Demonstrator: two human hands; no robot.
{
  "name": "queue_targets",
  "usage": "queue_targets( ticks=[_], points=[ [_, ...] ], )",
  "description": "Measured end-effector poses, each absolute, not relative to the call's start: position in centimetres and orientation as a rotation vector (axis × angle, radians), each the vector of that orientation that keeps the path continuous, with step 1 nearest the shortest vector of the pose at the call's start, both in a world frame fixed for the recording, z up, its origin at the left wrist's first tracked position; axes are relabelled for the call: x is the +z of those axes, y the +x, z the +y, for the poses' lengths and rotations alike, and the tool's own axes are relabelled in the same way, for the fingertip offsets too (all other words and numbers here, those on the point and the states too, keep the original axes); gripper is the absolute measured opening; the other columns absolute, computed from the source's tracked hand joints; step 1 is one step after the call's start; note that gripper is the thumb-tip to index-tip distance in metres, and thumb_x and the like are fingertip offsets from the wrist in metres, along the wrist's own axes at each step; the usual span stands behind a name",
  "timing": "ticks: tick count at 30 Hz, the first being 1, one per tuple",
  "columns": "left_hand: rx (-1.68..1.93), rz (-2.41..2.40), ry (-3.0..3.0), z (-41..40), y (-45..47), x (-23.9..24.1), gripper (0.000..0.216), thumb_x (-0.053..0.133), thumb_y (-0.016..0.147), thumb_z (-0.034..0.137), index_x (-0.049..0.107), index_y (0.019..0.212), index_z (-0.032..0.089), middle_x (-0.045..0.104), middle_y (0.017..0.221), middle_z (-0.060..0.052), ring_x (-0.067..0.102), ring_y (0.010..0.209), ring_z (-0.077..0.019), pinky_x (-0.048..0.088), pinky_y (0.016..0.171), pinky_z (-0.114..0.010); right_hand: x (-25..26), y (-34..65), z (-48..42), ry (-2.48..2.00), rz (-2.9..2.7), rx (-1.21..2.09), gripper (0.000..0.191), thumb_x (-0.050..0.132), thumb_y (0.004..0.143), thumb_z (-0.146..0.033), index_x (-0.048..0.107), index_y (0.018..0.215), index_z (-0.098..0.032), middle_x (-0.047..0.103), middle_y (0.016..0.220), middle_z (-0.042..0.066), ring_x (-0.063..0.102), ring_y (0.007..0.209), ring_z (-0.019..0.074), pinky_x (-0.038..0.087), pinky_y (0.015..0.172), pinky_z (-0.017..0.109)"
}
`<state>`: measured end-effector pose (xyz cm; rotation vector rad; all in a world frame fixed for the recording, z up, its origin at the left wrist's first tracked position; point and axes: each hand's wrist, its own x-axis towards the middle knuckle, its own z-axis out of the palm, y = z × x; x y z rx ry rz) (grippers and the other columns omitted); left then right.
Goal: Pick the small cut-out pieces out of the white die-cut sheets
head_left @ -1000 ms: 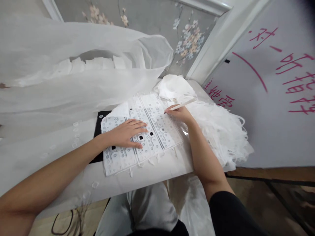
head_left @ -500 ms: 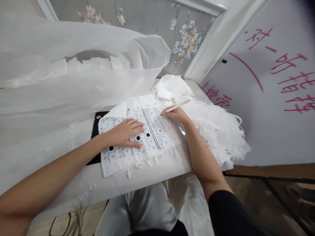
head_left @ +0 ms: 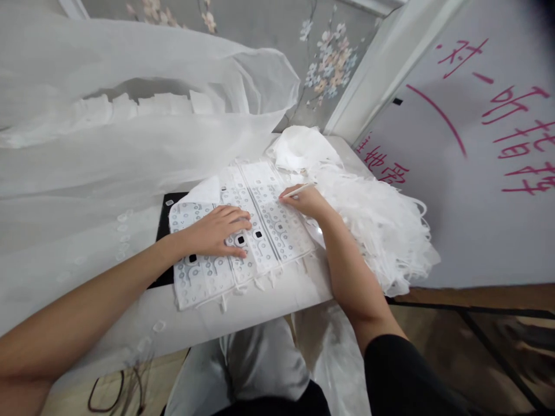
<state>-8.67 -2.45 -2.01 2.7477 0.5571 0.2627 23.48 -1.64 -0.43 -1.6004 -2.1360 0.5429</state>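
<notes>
A white sheet printed with rows of grey dots and curves (head_left: 269, 254) lies on the table, over a black board (head_left: 162, 222) that shows at its left side. My left hand (head_left: 221, 230) rests flat on the sheet with its fingers spread. Beside the thumb are small black squares cut or printed in the sheet; I cannot tell which. In my right hand (head_left: 306, 201), pinched between the fingers, is a slim white pen-like tool (head_left: 297, 190). Its tip points left and down at the upper right part of the sheet; whether it touches is too small to see.
A heap of white fabric strips (head_left: 377, 237) lies to the right, with a folded white cloth (head_left: 303, 149) behind it. Sheer white fabric (head_left: 143, 133) fills the left and back. A whiteboard with red writing (head_left: 468, 231) stands at the right; the table's front edge (head_left: 269, 315) is near my lap.
My right hand has shifted slightly left, and the white tool in it now lies flatter. The whole view has moved a little; my left hand stays spread on the sheet.
</notes>
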Motion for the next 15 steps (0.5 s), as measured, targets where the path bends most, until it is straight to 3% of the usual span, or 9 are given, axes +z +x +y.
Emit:
queue_targets(
  ticks=[7, 15],
  points=[
    [0.195, 0.56, 2.771, -2.5, -8.7, -1.8, 0.069, 0.051, 0.086, 0.076, 0.058, 0.133, 0.026, 0.049, 0.149, -0.011, 0.04, 0.137, -0.0354, 0.028, 0.113, -0.049, -0.9, 22.5, -1.3, -1.556, -2.356, 0.067, 0.024, 0.054, 0.096, -0.03, 0.076, 0.096, -0.02, 0.075, 0.089, 0.009, 0.066, 0.093, 0.0248, 0.043, 0.096, 0.038],
    [0.219, 0.52, 2.812, -2.5, -8.8, -2.0, 0.07, 0.051, 0.085, 0.076, 0.057, 0.132, 0.025, 0.049, 0.148, -0.013, 0.041, 0.137, -0.0351, 0.027, 0.114, -0.048, -1.8, 22.2, -1.1, -1.663, -2.169, 0.045, 0.026, 0.051, 0.097, -0.032, 0.074, 0.1, -0.022, 0.077, 0.091, 0.006, 0.069, 0.085, 0.0222, 0.047, 0.079, 0.03]
  ],
)
